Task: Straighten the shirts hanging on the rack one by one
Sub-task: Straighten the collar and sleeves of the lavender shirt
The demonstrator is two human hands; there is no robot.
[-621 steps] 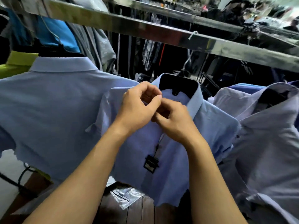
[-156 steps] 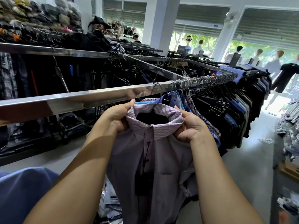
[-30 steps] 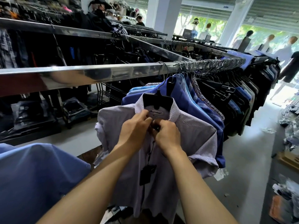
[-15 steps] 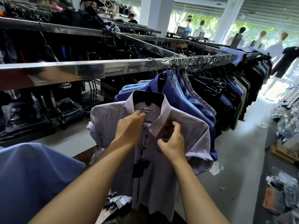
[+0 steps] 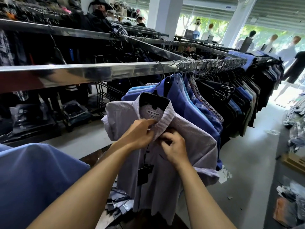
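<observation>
The lilac shirt (image 5: 165, 187) hangs nearest on the rail (image 5: 99, 71), left of the packed blue shirts (image 5: 189, 109). The left hand (image 5: 140, 134) pinches the front edge under the collar (image 5: 165, 119), the right hand (image 5: 175, 149) pinches the opposite edge (probably at the top button). Best to keep both edges level and the collar centred on its hanger (image 5: 153, 101)

Rail (image 5: 102, 71): shiny polished metal. Shirt (image 5: 189, 134): matt, fine-checked woven cloth. Hanger (image 5: 154, 101): black plastic.

One lilac checked shirt (image 5: 194, 129) is hanging front-on from a black hanger (image 5: 154, 102). Blue shirts (image 5: 189, 103) are crowding behind it.
</observation>
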